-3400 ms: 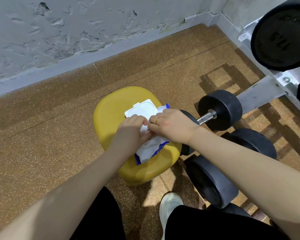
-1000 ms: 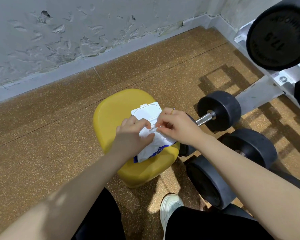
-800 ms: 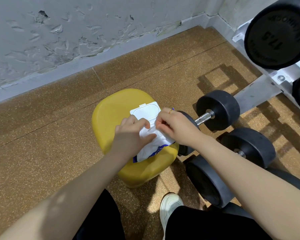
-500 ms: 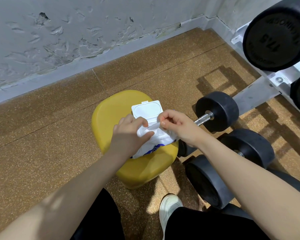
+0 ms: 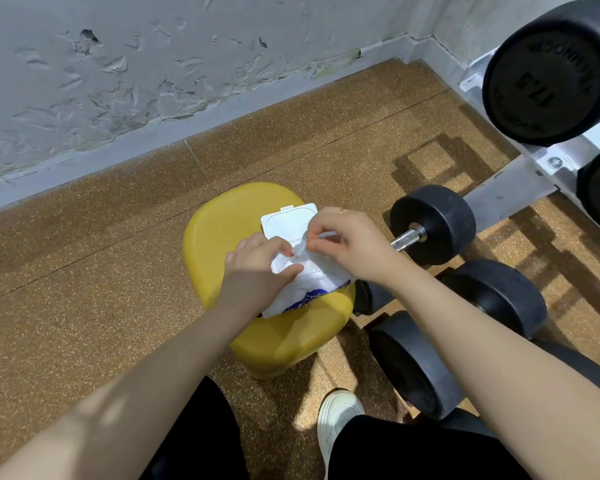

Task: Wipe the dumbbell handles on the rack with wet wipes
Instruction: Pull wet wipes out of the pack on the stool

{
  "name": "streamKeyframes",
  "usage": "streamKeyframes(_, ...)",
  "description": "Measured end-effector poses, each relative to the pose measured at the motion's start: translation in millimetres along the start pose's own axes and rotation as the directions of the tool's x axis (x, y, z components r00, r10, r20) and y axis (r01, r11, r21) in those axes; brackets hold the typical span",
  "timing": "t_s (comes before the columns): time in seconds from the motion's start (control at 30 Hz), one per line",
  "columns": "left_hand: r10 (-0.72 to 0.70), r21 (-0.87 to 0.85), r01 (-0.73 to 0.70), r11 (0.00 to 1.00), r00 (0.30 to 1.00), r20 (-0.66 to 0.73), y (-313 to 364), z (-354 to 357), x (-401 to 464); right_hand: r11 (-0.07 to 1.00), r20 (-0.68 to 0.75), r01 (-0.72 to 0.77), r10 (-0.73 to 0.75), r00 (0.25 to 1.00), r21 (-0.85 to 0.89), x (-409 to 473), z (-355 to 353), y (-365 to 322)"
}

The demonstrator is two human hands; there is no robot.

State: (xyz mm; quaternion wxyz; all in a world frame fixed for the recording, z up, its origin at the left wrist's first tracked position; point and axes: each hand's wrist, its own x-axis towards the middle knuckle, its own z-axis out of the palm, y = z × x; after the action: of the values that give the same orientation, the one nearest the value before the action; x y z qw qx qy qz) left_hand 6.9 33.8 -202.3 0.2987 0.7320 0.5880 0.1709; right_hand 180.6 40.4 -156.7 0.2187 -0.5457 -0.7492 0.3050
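A white and blue pack of wet wipes (image 5: 312, 285) lies on a yellow stool (image 5: 222, 230), its white flip lid (image 5: 288, 221) standing open. My left hand (image 5: 257, 268) holds the pack down, thumb and fingers curled at its opening. My right hand (image 5: 347, 244) pinches the tip of a white wet wipe (image 5: 300, 249) rising out of the opening. To the right, a black dumbbell (image 5: 430, 223) with a steel handle (image 5: 407, 237) lies on the floor. At the top right, a grey rack (image 5: 555, 161) carries a large black dumbbell (image 5: 548, 67).
Two more black dumbbells (image 5: 499, 299) (image 5: 413, 365) lie on the brown speckled floor right of the stool. A grey peeling wall (image 5: 153, 64) runs along the back. My white shoe (image 5: 336, 417) and black trouser legs are below the stool.
The pack's lid has swung fully open. My right hand has taken hold of a wipe's tip and lifted it a little out of the opening. My left hand stays on the pack.
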Motion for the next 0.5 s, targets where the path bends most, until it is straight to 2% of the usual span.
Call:
streamKeyframes(0.03, -0.006, -0.016, 0.006, 1.0, 1.0, 0.001, 0, 0, 0, 0.984, -0.008, -0.079, 0.081, 0.997, 0.158, -4, -2, 7)
streamKeyframes(0.1, -0.012, -0.02, 0.012, 1.0, 1.0, -0.001, 1, 0, 0, 0.836, 0.074, -0.282, 0.281, 0.957, 0.471, -11, 0, 13)
streamKeyframes(0.13, -0.015, -0.007, 0.015, 1.0, 1.0, -0.002, 2, 0, 0, 0.765, 0.108, -0.347, 0.346, 0.932, 0.543, -12, 3, 14)
streamKeyframes(0.17, -0.016, 0.012, 0.016, 1.0, 1.0, -0.003, 4, 0, 0, 0.745, 0.121, -0.374, 0.372, 0.92, 0.552, -11, 4, 14)
streamKeyframes(0.2, -0.016, 0.036, 0.016, 0.999, 1.0, -0.002, 6, 1, 1, 0.804, 0.114, -0.365, 0.355, 0.928, 0.468, -8, 4, 12)
streamKeyframes(0.27, -0.021, 0.076, 0.021, 0.997, 1.0, 0.002, 10, 2, 1, 0.969, 0.094, -0.217, 0.206, 0.974, 0.121, -1, 2, 6)
streamKeyframes(0.33, -0.031, 0.073, 0.032, 0.997, 0.999, -0.016, 13, 3, 1, 0.982, 0.117, -0.089, 0.109, 0.987, -0.166, 4, 1, 4)
streamKeyframes(0.4, -0.043, 0.056, 0.044, 0.997, 0.999, -0.018, 15, 4, 2, 0.976, 0.111, -0.052, 0.077, 0.991, -0.213, 3, 4, 5)
streamKeyframes(0.5, -0.036, 0.052, 0.036, 0.998, 0.999, 0.003, 15, 2, 3, 0.984, -0.001, -0.175, 0.175, 0.985, 0.037, -2, 8, 7)
